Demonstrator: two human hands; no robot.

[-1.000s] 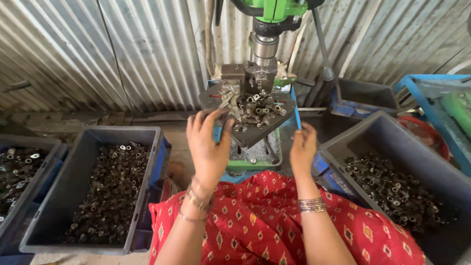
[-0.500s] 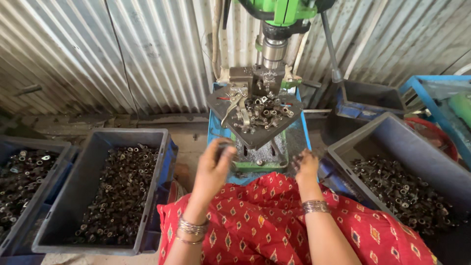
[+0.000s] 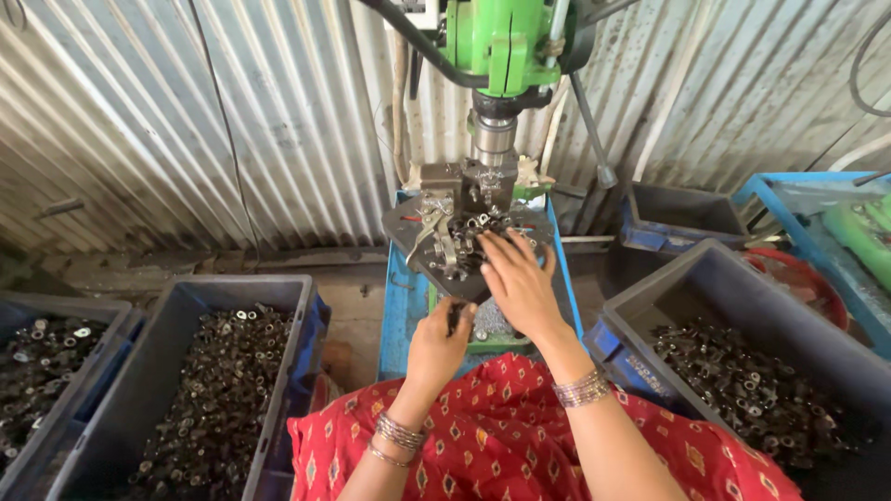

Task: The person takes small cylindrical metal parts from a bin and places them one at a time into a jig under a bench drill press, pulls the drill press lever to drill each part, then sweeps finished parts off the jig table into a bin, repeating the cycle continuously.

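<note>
Hands have swapped roles versus a second ago. Back then both were raised side by side at the drill table; half a second ago both had dropped toward the lap.

Now my right hand (image 3: 518,283) is up at frame centre, fingers spread and laid flat over the pile of small metal rings (image 3: 478,232) on the dark drill-press table (image 3: 408,232). It covers part of the pile, so I can't tell whether it has grabbed any.

My left hand (image 3: 440,345) is lower, just below centre, fingers curled in and pinching a small dark part (image 3: 455,315), probably one ring, at the table's front edge. It is too small to identify for sure.

The green drill press head (image 3: 501,42) sits at top centre, its spindle (image 3: 494,139) raised above the clamp fixture (image 3: 464,186), with nothing under the bit that I can see.

My read: one piece picked, right hand sorting or steadying the stock, loading not yet done.

Surroundings:
- Left grey crate (image 3: 278,306), lower left, is full of rings.
- Right grey crate (image 3: 650,297), lower right, is partly full.
- Red patterned cloth (image 3: 520,436) over the lap, bottom centre.
</note>
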